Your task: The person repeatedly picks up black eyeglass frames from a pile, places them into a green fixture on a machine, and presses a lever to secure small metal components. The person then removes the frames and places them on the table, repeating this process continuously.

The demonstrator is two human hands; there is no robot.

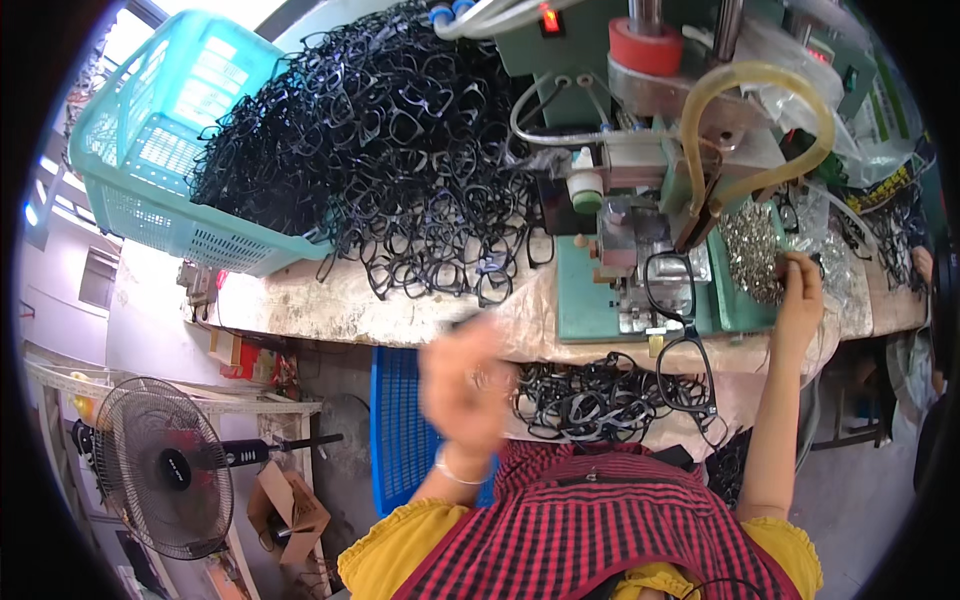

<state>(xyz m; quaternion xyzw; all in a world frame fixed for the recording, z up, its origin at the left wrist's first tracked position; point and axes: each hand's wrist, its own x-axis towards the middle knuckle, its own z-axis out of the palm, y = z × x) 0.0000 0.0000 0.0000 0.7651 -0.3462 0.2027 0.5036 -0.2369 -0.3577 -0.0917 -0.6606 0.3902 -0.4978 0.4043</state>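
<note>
My left hand (465,385), smeared by motion, is over the table's front edge, left of the press. A dark bit shows at its fingertips, too blurred to name. My right hand (802,288) reaches the right edge of a heap of small shiny metal parts (752,255). Its fingers are drawn together, and whatever is between them is hidden. A black eyeglass frame (686,341) sits at the front of the green bench press (590,300), one rim up by the metal fixture (640,300) and the other hanging toward me. Neither hand touches that frame.
A big mound of black eyeglass frames (400,130) spills from a turquoise basket (200,235) across the table. More frames (600,400) lie in front of the press, near my lap. A blue crate (395,420) and a fan (165,465) stand at left. A yellowish hose (820,110) loops above.
</note>
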